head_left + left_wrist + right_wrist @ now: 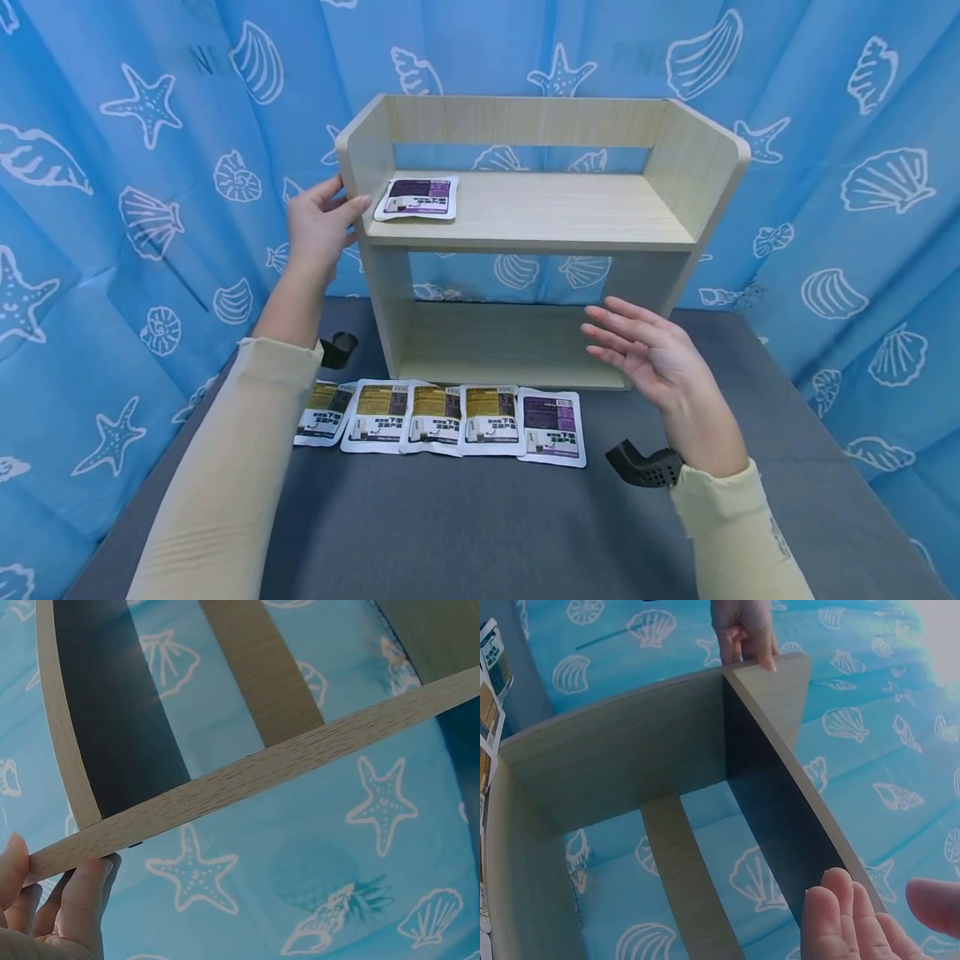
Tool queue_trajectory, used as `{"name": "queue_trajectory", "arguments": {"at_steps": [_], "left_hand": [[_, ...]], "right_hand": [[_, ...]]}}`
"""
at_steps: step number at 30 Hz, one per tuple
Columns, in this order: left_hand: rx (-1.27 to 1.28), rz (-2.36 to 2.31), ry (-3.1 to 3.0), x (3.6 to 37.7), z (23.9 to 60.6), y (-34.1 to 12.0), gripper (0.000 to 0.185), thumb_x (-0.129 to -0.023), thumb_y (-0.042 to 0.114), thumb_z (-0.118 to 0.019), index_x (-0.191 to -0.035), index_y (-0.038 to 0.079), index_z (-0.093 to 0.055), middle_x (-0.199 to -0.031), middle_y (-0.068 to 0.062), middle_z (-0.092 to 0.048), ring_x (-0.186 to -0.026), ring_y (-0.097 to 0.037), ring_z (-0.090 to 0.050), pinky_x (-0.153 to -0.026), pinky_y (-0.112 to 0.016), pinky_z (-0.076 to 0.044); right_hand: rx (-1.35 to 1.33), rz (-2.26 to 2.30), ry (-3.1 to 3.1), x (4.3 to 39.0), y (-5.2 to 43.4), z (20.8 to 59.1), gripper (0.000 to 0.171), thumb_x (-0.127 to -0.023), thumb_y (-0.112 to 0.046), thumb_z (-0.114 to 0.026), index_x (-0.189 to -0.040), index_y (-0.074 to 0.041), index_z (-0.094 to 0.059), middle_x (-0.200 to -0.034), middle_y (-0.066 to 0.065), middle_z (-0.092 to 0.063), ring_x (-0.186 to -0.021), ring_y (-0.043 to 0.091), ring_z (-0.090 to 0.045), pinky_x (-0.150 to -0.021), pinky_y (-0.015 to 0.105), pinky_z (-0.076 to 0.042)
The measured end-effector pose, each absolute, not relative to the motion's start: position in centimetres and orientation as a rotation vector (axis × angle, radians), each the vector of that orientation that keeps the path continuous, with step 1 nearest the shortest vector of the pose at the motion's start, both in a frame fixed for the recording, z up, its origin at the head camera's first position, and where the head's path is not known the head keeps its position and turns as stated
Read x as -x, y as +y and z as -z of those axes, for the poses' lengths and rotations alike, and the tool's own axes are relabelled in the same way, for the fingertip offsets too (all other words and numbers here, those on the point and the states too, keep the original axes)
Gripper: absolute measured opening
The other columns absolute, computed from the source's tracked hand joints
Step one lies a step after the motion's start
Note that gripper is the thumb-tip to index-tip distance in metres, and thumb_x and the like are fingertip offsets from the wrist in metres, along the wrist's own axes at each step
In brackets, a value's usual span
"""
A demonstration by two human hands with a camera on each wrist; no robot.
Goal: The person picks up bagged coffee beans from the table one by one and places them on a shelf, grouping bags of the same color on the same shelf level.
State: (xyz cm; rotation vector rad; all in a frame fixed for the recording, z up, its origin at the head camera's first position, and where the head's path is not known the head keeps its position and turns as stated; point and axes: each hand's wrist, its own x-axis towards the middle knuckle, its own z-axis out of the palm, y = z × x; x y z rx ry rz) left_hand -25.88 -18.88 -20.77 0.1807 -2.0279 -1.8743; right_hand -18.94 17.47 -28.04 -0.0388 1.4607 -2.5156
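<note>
A light wooden two-tier shelf [525, 242] stands in front of me. My left hand [321, 223] grips the edge of its left side panel [180, 814], the thumb on one face and the fingers on the other. Just beside that hand, a white pouch with a purple label [417, 198] lies at the left end of the upper board. My right hand [648, 354] holds nothing; its fingers are extended in front of the shelf's lower right part. In the right wrist view those fingers [855, 915] overlap the shelf's middle board.
On the grey table [465, 525], a row of pouches lies in front of the shelf. Several have yellow-and-dark labels [378, 417]; the rightmost pouch [552, 427] is purple. Behind hangs a blue curtain [802, 192] with white shell and starfish prints.
</note>
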Motion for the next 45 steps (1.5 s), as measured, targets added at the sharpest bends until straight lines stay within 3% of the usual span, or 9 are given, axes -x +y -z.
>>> {"name": "queue_trajectory", "arguments": {"at_steps": [24, 29, 33, 37, 41, 45], "left_hand": [[-0.166, 1.848, -2.035, 25.9, 20.8, -19.0, 0.051, -0.093, 0.019, -0.066, -0.142, 0.021, -0.051, -0.144, -0.003, -0.050, -0.128, -0.019, -0.051, -0.099, -0.044, -0.046], [-0.180, 1.843, -2.035, 25.8, 20.8, -19.3, 0.050, -0.093, 0.019, -0.066, -0.142, 0.021, -0.051, -0.144, -0.003, -0.050, -0.127, -0.020, -0.051, -0.099, -0.044, -0.046], [-0.178, 1.850, -2.031, 25.8, 20.8, -19.3, 0.050, -0.093, 0.018, -0.066, -0.141, 0.021, -0.052, -0.144, -0.003, -0.050, -0.128, -0.020, -0.051, -0.100, -0.045, -0.045], [-0.173, 1.837, -2.035, 25.8, 20.9, -19.2, 0.050, -0.093, 0.018, -0.066, -0.141, 0.021, -0.052, -0.144, -0.003, -0.050, -0.127, -0.020, -0.051, -0.099, -0.044, -0.046], [-0.171, 1.838, -2.037, 25.8, 20.9, -19.0, 0.051, -0.093, 0.018, -0.067, -0.142, 0.021, -0.051, -0.144, -0.003, -0.050, -0.128, -0.021, -0.051, -0.099, -0.044, -0.046], [-0.170, 1.843, -2.035, 25.8, 20.8, -18.9, 0.051, -0.093, 0.019, -0.067, -0.142, 0.020, -0.051, -0.145, -0.003, -0.049, -0.129, -0.021, -0.050, -0.100, -0.044, -0.045]], "right_hand": [[-0.043, 2.475, 1.512, 17.9, 18.9, 31.3, 0.029, -0.100, -0.011, -0.055, -0.127, -0.009, -0.047, -0.105, -0.003, -0.071, -0.098, 0.015, -0.067, -0.081, 0.030, -0.055], [-0.044, 2.471, 1.512, 17.7, 19.0, 32.3, 0.016, -0.100, -0.011, -0.055, -0.114, -0.015, -0.059, -0.105, -0.003, -0.071, -0.098, 0.015, -0.067, -0.082, 0.030, -0.055], [-0.061, 2.457, 1.517, 17.5, 19.1, 33.2, 0.014, -0.100, -0.011, -0.054, -0.107, -0.019, -0.064, -0.104, -0.003, -0.071, -0.097, 0.015, -0.067, -0.082, 0.030, -0.055], [-0.123, 2.434, 1.530, 17.3, 19.1, 33.9, 0.019, -0.101, -0.012, -0.054, -0.120, -0.015, -0.056, -0.103, -0.006, -0.071, -0.098, 0.013, -0.067, -0.083, 0.030, -0.054], [-0.173, 2.412, 1.537, 17.2, 19.2, 34.7, 0.050, -0.101, -0.013, -0.054, -0.146, -0.009, -0.033, -0.104, -0.008, -0.070, -0.099, 0.012, -0.067, -0.086, 0.030, -0.054], [-0.219, 2.400, 1.495, 17.1, 19.4, 35.5, 0.068, -0.101, -0.012, -0.054, -0.155, -0.005, -0.014, -0.104, -0.007, -0.069, -0.100, 0.012, -0.066, -0.089, 0.031, -0.053]]}}
